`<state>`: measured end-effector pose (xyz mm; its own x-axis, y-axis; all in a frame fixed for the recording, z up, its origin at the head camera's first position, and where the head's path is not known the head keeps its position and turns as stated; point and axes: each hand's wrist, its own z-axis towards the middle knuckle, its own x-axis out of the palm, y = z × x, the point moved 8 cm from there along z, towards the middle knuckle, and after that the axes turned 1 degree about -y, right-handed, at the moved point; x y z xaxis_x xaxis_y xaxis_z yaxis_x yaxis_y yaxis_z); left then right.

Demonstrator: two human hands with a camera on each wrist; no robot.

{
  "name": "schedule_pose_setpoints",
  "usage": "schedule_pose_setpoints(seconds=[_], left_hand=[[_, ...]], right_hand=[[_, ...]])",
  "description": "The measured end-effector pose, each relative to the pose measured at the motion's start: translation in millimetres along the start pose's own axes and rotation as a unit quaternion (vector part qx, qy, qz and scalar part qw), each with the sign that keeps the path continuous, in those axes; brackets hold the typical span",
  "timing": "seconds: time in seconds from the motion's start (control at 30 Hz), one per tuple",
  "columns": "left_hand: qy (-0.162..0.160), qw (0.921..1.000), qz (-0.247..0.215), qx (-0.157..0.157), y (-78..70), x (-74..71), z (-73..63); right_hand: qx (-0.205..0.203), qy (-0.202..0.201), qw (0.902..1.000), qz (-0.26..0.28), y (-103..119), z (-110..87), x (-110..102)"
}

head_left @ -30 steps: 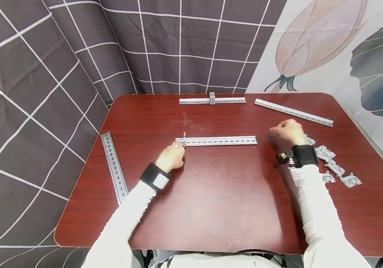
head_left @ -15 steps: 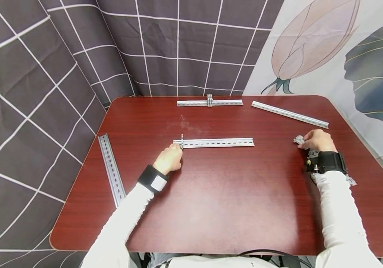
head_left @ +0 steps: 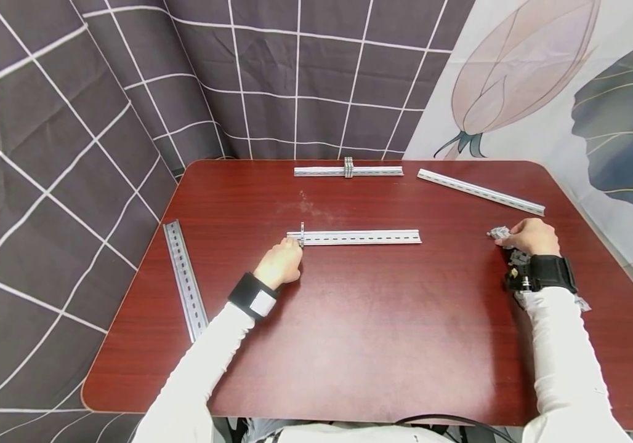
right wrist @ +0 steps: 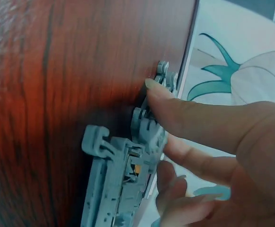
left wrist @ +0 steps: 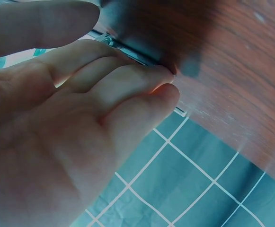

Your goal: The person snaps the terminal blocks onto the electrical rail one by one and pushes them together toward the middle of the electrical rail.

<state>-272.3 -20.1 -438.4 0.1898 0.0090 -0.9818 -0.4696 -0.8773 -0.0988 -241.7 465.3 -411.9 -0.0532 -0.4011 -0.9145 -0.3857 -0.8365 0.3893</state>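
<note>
A slotted metal DIN rail (head_left: 361, 237) lies across the middle of the table, with one thin terminal block (head_left: 302, 235) standing upright near its left end. My left hand (head_left: 280, 263) holds that rail end; in the left wrist view its bent fingers (left wrist: 128, 90) hide most of the grip. Over on the right, my right hand (head_left: 532, 237) pinches a grey terminal block (head_left: 498, 232) between thumb and fingers at the top of a pile. Other terminal blocks (right wrist: 120, 184) sit close below those fingers in the right wrist view, partly under the hand and wrist in the head view.
At the back, another rail (head_left: 316, 171) carries a small stack of blocks (head_left: 348, 167). One bare rail (head_left: 479, 192) lies slanted at the back right, another (head_left: 186, 280) along the left edge, partly beneath my left sleeve. Curtains hang behind the table (head_left: 361, 344).
My right hand has moved right and slightly toward me to the pile, and pinches a terminal block there. My left hand stays at the rail's left end.
</note>
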Motion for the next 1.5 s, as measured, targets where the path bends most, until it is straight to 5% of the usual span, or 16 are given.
schedule_pose_setpoints(seconds=[0.13, 0.3, 0.57, 0.77, 1.13, 1.5], left_hand=[[-0.008, 1.0000, 0.003, -0.001, -0.2, -2.0, 0.1], [-0.005, 0.9999, 0.011, -0.002, -2.0, -2.0, -0.7], [-0.013, 0.9994, 0.033, 0.004, -5.1, 0.9, -0.5], [-0.027, 0.9991, 0.033, 0.007, -5.4, -1.6, -0.3], [-0.016, 0.9992, 0.035, 0.012, -8.3, -1.5, -1.9], [-0.025, 0.9988, 0.041, 0.009, -10.2, -3.3, -4.8]], right_hand=[[0.007, -0.050, 0.9987, 0.009, 10.5, -1.4, -6.7], [-0.030, -0.058, 0.9977, 0.020, 42.7, -2.4, -4.0], [-0.163, -0.035, 0.9855, 0.032, 130.8, -14.1, 21.5], [-0.222, 0.013, 0.9727, 0.066, 199.9, -26.1, 47.6], [-0.229, 0.115, 0.9588, 0.123, 272.1, -48.5, 106.2], [-0.230, 0.137, 0.9577, 0.107, 314.5, -68.0, 134.3]])
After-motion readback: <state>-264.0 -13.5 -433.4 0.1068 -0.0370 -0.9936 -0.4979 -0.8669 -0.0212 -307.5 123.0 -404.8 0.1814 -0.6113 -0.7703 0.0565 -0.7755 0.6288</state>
